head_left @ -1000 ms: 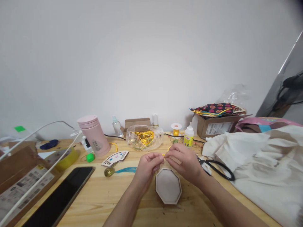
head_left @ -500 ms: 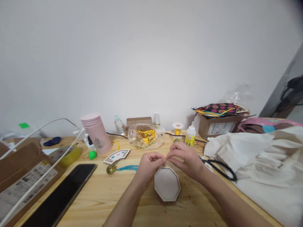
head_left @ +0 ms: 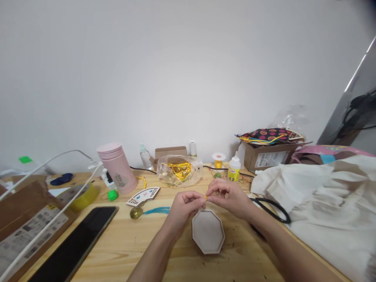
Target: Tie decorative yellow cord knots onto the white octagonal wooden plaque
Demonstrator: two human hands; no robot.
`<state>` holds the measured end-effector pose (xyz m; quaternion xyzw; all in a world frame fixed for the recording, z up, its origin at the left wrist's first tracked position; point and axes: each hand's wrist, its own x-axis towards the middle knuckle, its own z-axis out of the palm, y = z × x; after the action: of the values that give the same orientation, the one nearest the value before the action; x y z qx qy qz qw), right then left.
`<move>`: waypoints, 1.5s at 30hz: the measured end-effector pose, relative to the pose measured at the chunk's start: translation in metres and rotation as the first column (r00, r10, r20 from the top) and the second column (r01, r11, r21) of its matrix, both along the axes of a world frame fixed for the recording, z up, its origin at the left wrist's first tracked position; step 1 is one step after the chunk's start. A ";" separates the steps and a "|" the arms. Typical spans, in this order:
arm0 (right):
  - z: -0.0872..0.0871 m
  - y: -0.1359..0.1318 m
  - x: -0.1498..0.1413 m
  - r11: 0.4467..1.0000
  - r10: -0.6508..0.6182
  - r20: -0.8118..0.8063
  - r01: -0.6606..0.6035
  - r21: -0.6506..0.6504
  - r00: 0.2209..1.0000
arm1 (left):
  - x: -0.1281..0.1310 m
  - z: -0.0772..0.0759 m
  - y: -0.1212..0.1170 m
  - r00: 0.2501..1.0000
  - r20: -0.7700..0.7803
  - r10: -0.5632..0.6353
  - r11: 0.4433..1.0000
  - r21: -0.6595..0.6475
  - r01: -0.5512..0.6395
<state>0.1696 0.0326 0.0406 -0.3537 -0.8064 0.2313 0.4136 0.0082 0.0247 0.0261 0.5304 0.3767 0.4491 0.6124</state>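
Observation:
Both hands meet in the middle of the head view, fingertip to fingertip. My left hand (head_left: 188, 203) pinches a small bit of yellow cord (head_left: 206, 198) between thumb and forefinger. From the other side, the thumb and forefinger of my right hand (head_left: 229, 197) close on the same cord. Just below the fingertips is a pale octagonal piece (head_left: 208, 232) with a raised rim; whether the cord is tied to it I cannot tell. Left of my hands lie a fan-shaped piece (head_left: 143, 196) with printed marks and a brass-coloured pendant (head_left: 136, 212) with a blue tassel (head_left: 157, 210).
A phone (head_left: 73, 243), yellow tape (head_left: 84, 197) and a pink tumbler (head_left: 117, 168) stand leftward. Behind are a bag of yellow cords (head_left: 179, 171), a thread spool (head_left: 218, 161) and a glue bottle (head_left: 234, 169). Black-handled scissors (head_left: 273, 209) and white cloth (head_left: 326, 211) lie right.
The fingertips of both hands have closed together, and more of the yellow cord shows between them. The whole view has shifted slightly; nothing on the table has visibly moved.

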 end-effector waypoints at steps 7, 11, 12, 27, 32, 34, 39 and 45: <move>0.001 -0.003 -0.001 0.999 -0.025 0.032 0.024 0.025 0.999 | 0.001 0.005 0.000 0.998 -0.057 0.022 0.999 0.036 -0.020; 0.002 -0.003 -0.001 0.999 -0.043 0.060 0.042 0.018 0.997 | 0.003 0.009 -0.001 0.994 -0.093 0.059 0.997 0.048 -0.055; 0.002 -0.003 -0.001 0.999 -0.047 0.066 0.047 0.005 0.997 | 0.003 0.009 -0.002 0.993 -0.100 0.062 0.997 0.048 -0.058; -0.002 -0.005 -0.003 0.984 -0.159 0.177 0.169 -0.047 0.971 | 0.004 -0.002 0.000 0.975 -0.198 0.104 0.987 0.139 -0.077; -0.003 -0.005 -0.005 0.984 -0.181 0.175 0.177 0.036 0.968 | 0.004 -0.006 0.001 0.974 -0.196 0.115 0.985 0.153 -0.085; -0.003 -0.004 -0.004 0.982 -0.189 0.156 0.189 0.016 0.969 | 0.005 -0.005 0.001 0.977 -0.173 0.124 0.984 0.149 -0.098; -0.004 0.000 -0.004 0.982 -0.153 0.047 0.157 -0.106 0.987 | 0.005 0.001 0.000 0.980 -0.131 0.146 0.983 0.128 -0.129; -0.001 -0.002 -0.004 0.961 -0.127 -0.026 0.117 -0.251 0.992 | 0.004 0.007 -0.003 0.980 -0.138 0.142 0.983 0.135 -0.123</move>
<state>0.1654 0.0309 0.0400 -0.4470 -0.7389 0.3121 0.3960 0.0127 0.0216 0.0330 0.5732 0.4262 0.4716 0.5172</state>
